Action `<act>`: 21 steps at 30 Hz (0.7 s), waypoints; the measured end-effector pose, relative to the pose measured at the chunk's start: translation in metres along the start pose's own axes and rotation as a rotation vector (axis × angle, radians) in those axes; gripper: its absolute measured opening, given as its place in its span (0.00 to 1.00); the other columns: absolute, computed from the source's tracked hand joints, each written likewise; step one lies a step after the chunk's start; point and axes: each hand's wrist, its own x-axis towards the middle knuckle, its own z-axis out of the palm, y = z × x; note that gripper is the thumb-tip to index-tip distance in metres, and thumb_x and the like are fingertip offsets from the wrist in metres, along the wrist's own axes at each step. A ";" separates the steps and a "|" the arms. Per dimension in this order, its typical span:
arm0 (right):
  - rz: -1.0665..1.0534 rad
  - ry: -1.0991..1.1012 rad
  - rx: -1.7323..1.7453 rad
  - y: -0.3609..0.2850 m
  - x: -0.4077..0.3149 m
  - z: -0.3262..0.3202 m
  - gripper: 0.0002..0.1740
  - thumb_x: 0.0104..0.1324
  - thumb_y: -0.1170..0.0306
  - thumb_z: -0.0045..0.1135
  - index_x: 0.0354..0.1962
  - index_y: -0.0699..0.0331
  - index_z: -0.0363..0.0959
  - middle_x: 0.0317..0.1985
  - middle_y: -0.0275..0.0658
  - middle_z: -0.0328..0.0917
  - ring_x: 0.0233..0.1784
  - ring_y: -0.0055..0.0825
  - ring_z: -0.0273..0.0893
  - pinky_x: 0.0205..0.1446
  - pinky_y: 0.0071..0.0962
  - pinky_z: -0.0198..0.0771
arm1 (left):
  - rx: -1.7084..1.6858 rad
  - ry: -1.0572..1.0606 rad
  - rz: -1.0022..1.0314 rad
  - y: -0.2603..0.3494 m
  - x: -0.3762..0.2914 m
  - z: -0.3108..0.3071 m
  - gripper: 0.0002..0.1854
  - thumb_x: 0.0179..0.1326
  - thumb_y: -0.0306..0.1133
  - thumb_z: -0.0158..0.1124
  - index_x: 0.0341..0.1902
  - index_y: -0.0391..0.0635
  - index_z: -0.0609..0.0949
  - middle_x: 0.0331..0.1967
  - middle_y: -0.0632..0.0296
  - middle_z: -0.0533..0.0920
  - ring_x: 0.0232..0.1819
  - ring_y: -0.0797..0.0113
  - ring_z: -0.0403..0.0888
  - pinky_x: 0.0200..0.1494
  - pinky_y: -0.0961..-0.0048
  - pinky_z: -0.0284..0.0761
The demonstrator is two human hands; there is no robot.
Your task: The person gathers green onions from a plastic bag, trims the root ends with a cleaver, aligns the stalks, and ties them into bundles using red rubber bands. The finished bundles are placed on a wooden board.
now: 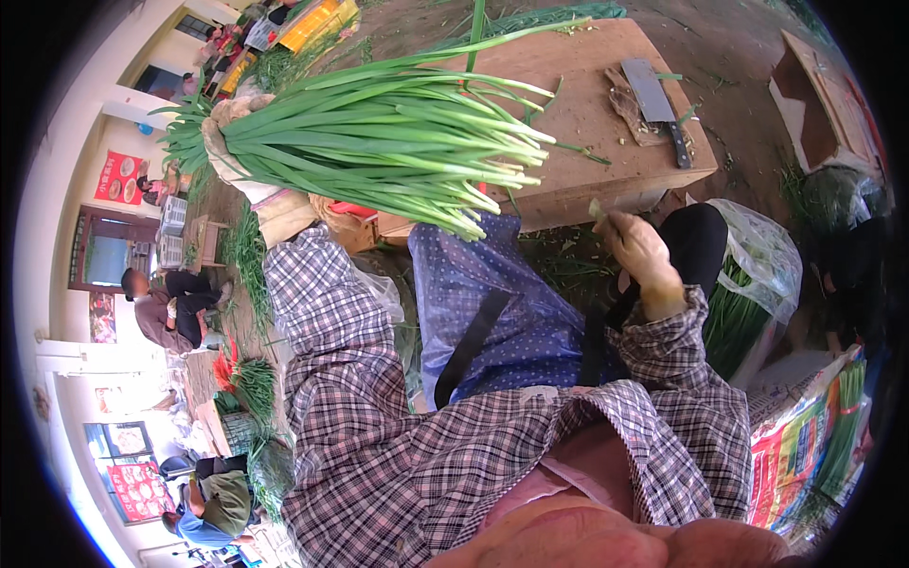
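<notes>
My left hand, in a pale work glove, grips a large bunch of garlic chives or similar long green stalks near its leafy end. The pale cut ends point right, over a wooden board-topped stand. My right hand, which looks gloved, is beside the stand's near edge, with a small pale green scrap at its fingertips. A cleaver with a black handle lies across a worn wooden block on the stand's far right. A few loose stalks and trimmings lie around it.
At my right are a clear plastic bag of green stalks and a colourful printed sack. An open wooden box stands at far right. Greens litter the floor at left, where a seated person and other people are.
</notes>
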 end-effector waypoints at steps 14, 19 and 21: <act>-0.015 0.092 0.886 -0.105 0.090 -0.014 0.26 0.67 0.53 0.64 0.51 0.66 0.80 0.37 0.45 0.87 0.40 0.29 0.85 0.45 0.29 0.77 | -0.427 -0.152 -0.249 -0.011 -0.006 0.059 0.11 0.62 0.36 0.69 0.40 0.54 0.73 0.32 0.76 0.70 0.38 0.75 0.70 0.57 0.64 0.66; -0.301 0.456 0.021 -0.045 0.073 -0.008 0.14 0.66 0.67 0.63 0.45 0.66 0.80 0.34 0.50 0.83 0.37 0.43 0.84 0.41 0.36 0.76 | -0.501 -0.185 -0.274 -0.006 -0.007 0.059 0.12 0.62 0.36 0.69 0.40 0.54 0.73 0.31 0.76 0.69 0.37 0.74 0.69 0.57 0.64 0.66; -0.060 0.362 0.016 -0.032 0.057 -0.018 0.11 0.65 0.67 0.62 0.43 0.63 0.79 0.33 0.53 0.81 0.40 0.48 0.82 0.44 0.38 0.76 | -0.597 -0.190 -0.284 -0.004 -0.005 0.057 0.12 0.62 0.36 0.69 0.40 0.54 0.72 0.31 0.76 0.69 0.36 0.75 0.68 0.57 0.64 0.67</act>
